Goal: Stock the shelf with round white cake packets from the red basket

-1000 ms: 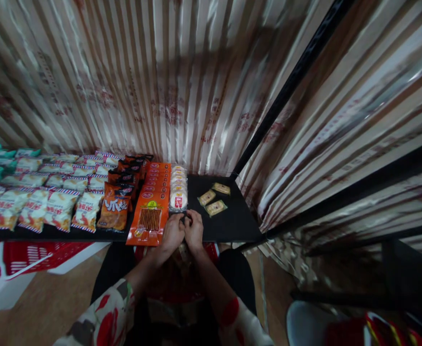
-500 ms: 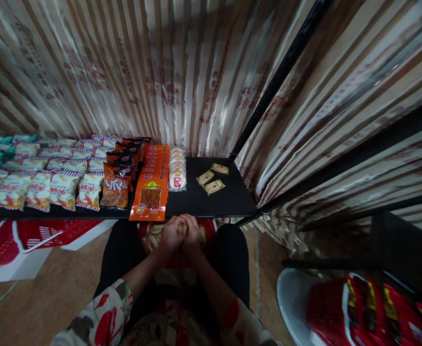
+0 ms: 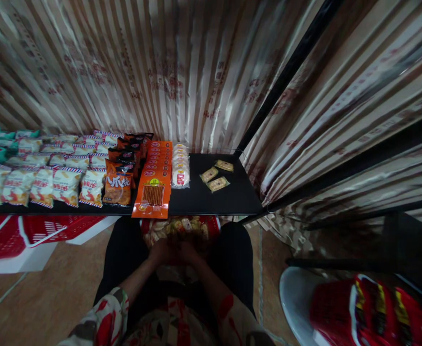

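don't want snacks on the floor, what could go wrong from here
The orange packs jut past the shelf's front edge, so the left hand might knock them when lifted. The red bag is between the knees, with the right hand there too; it could slip if the legs shift.

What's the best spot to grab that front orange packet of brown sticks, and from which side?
Pinch the front orange packet at its near end, coming from your side, thumb above and fingers below. It lies flat, and that end juts slightly past the edge of the black shelf, so your fingertips should slip under easily.
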`<move>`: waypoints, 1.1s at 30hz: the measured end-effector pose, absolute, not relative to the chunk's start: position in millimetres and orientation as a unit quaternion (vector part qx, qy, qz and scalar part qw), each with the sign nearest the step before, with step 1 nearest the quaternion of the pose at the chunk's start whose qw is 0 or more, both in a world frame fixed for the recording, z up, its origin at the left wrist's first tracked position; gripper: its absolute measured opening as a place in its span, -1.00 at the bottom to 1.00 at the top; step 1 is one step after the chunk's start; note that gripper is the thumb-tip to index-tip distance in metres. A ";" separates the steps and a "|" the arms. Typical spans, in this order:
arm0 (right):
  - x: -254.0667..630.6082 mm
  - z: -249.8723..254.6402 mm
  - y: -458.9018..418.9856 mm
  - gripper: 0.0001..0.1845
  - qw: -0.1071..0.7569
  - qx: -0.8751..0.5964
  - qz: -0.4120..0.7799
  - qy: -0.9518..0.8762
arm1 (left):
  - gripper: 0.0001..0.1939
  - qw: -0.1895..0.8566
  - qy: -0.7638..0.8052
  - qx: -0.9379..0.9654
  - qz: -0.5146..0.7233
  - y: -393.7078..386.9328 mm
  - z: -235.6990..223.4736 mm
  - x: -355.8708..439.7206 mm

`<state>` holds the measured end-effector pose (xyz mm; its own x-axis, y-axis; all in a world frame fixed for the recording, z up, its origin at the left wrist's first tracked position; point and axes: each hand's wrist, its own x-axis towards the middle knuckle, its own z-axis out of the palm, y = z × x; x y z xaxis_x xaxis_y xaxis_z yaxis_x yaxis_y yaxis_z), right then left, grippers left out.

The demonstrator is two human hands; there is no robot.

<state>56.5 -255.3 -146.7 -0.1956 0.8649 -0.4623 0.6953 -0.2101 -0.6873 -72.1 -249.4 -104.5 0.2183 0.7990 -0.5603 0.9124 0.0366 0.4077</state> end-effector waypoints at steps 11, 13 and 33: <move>32.7 -152.5 -239.0 -0.64 0.090 -0.593 0.503 -0.622 | -0.60 0.247 0.772 0.586 0.002 -249.0 -120.8 -82.9; 28.4 -154.3 -239.8 -0.66 0.103 -0.587 0.509 -0.621 | -0.61 0.235 0.776 0.586 0.010 -249.4 -125.8 -82.6; 25.5 -150.8 -246.8 -0.61 0.136 -0.556 0.524 -0.631 | -0.73 0.332 0.727 0.600 -0.020 -249.7 -135.0 -82.2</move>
<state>25.5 -246.8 -150.8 -0.3456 0.8435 -0.4111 0.5586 -0.1671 -0.8124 -82.2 -249.7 -135.0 -0.0581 0.8600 -0.5070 0.8861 0.2784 0.3707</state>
